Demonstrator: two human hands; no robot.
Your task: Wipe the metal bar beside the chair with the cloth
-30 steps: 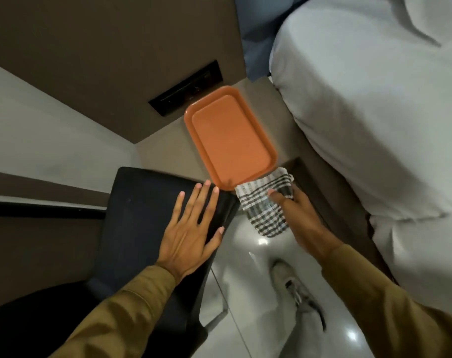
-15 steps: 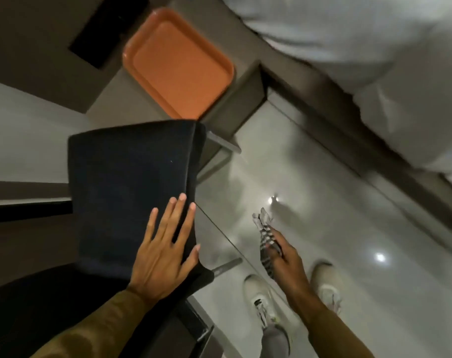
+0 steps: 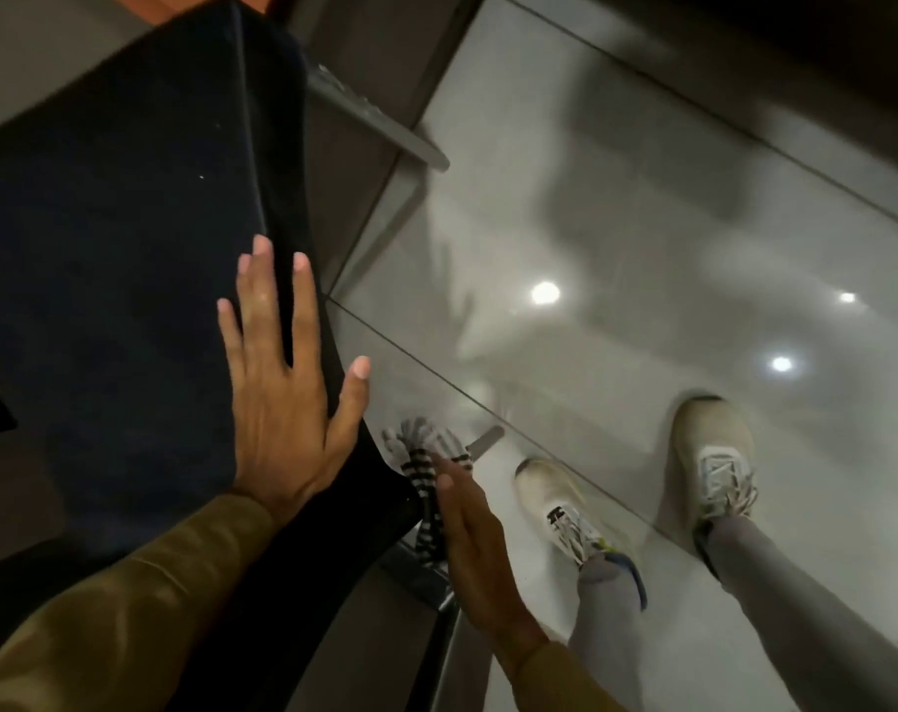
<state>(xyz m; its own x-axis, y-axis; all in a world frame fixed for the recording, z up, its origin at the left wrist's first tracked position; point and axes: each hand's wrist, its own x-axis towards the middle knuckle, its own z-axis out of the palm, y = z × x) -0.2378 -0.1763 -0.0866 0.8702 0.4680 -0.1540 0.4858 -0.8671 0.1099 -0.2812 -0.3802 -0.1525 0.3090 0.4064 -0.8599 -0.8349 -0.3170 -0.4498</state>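
Observation:
My left hand [image 3: 282,398] lies flat, fingers spread, on the dark seat of the chair [image 3: 118,238] near its right edge. My right hand [image 3: 475,542] is low beside the chair and holds a black-and-white checked cloth [image 3: 426,470] pressed against the chair's right side. The grey tip of a metal bar [image 3: 485,438] pokes out just past the cloth at floor level; the rest of it is hidden by cloth and hand. A second grey metal bar [image 3: 380,123] runs along the floor beyond the chair's far corner.
Glossy grey floor tiles [image 3: 642,249] with light reflections fill the right side. My two feet in pale shoes [image 3: 713,449] stand right of my right hand. A dark cabinet base [image 3: 354,161] sits behind the chair. A sliver of orange tray shows at the top left.
The view has tipped down toward the floor, so tray and bed left the frame. My right hand carried the cloth down from the tray's edge to the chair's lower right side.

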